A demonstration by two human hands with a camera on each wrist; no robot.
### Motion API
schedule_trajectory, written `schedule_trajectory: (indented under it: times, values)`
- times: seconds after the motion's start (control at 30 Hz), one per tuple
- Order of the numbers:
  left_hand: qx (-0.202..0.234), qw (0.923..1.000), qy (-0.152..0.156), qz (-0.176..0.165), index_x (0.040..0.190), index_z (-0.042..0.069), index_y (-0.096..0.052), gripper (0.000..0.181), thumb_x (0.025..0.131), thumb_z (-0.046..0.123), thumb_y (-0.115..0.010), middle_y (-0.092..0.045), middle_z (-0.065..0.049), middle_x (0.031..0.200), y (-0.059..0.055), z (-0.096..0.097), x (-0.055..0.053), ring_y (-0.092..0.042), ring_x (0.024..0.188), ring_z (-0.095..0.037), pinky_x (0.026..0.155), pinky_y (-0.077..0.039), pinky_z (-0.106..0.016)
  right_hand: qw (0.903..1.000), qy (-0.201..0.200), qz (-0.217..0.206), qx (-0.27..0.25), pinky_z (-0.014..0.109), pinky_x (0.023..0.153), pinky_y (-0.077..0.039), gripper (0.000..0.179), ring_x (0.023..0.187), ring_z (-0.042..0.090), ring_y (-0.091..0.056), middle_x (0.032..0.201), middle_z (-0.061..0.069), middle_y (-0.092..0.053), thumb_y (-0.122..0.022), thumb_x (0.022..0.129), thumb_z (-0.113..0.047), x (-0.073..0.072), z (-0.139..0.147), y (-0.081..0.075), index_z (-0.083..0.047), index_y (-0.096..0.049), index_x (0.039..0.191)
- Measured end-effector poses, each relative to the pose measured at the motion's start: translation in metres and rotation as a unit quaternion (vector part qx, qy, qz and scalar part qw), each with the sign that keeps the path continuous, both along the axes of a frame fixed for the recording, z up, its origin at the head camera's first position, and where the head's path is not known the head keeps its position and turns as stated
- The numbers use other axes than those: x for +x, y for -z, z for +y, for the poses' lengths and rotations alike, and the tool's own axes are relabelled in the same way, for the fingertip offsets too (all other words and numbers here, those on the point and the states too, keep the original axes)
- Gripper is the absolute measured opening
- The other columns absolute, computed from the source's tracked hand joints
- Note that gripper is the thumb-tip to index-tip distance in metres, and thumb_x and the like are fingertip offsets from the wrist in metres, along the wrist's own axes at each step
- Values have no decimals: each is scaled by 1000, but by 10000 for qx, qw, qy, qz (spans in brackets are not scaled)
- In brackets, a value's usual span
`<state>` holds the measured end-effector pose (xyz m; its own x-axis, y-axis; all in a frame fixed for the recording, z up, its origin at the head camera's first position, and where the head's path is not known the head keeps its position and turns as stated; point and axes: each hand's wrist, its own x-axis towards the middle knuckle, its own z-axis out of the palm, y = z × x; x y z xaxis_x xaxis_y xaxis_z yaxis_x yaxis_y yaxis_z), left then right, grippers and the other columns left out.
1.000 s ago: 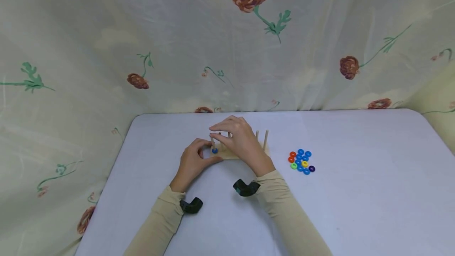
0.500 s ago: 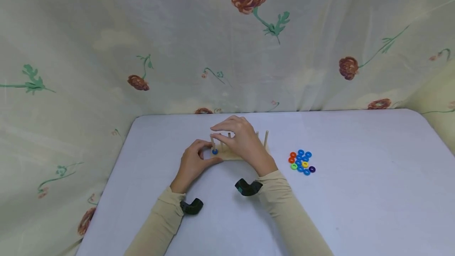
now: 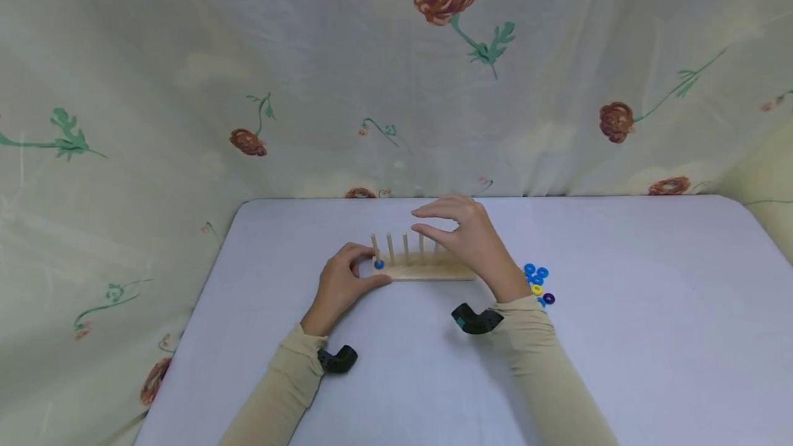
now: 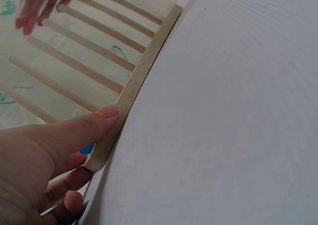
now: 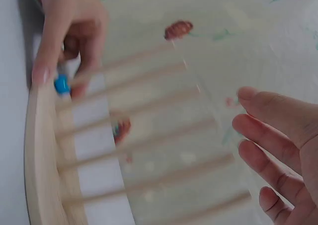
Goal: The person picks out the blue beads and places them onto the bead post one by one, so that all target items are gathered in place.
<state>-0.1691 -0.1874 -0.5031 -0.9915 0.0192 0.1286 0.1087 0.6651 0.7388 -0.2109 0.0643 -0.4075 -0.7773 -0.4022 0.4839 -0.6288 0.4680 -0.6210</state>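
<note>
A pale wooden peg board [image 3: 434,272] with several upright pegs stands on the table. My left hand [image 3: 337,289] grips its left end, the thumb [image 4: 107,113] against the front edge and the fingers behind. One blue ring [image 3: 379,264] sits low on the leftmost peg; the right wrist view shows this ring [image 5: 61,84] beside the left thumb. Above the right half of the board hovers my right hand [image 3: 480,243]. Its thumb and fingers are spread apart and hold nothing; in the right wrist view these fingers [image 5: 268,135] are near the peg tips.
Loose rings lie on the white table [image 3: 619,363] to the right: several blue rings [image 3: 542,272], a yellow ring [image 3: 536,290] and a purple ring [image 3: 548,299]. My right wrist partly covers this group. A flowered curtain [image 3: 341,74] hangs behind the table.
My right hand has moved right, away from the leftmost pegs, uncovering more of the board and now covering some loose rings. My left hand keeps its grip on the board.
</note>
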Motion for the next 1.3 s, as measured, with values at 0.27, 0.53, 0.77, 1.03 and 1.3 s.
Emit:
schedule_trajectory:
  times: [0.27, 0.53, 0.77, 1.03, 1.3]
  values:
    - [-46, 10000, -33, -52, 117, 17, -75, 52, 73, 34, -95, -68, -1, 107, 3, 1, -2, -46, 67, -11, 58, -35, -22, 9995, 272, 154, -92, 52, 104, -51, 28, 114, 30, -70, 109, 7, -80, -86, 84, -13, -2, 48, 2, -11, -81, 111]
    - [-54, 10000, -47, 27, 117, 15, -75, 52, 73, 34, -95, -68, -2, 107, 3, 1, -2, -46, 66, -10, 58, -35, -23, 9967, 706, 3, 394, 56, 100, -52, 28, 110, 30, -70, 109, 9, -80, -85, 85, -12, 3, 95, 10, -12, -81, 113]
    - [-36, 10000, -63, -13, 117, 15, -75, 52, 73, 33, -95, -67, -2, 104, 3, 2, -1, -45, 66, -11, 59, -35, -23, 9896, 1035, -422, 904, 61, 101, -49, 29, 112, 32, -68, 111, 11, -78, -84, 86, -15, 12, 132, 19, -12, -80, 115]
    - [26, 9999, -99, -73, 117, 16, -75, 53, 72, 32, -96, -67, -2, 105, 1, 3, 0, -45, 66, -11, 58, -35, -22, 9752, 1128, -1245, 1441, 69, 103, -44, 30, 120, 39, -63, 118, 15, -76, -80, 92, -22, 23, 171, 34, -11, -77, 120]
    - [21, 9998, -124, -125, 117, 15, -75, 53, 72, 31, -96, -66, -4, 104, -2, 4, 2, -45, 67, -12, 59, -34, -23, 9604, 1071, -1914, 1717, 66, 102, -45, 28, 113, 36, -66, 112, 13, -77, -78, 93, -19, 24, 191, 49, -9, -78, 119]
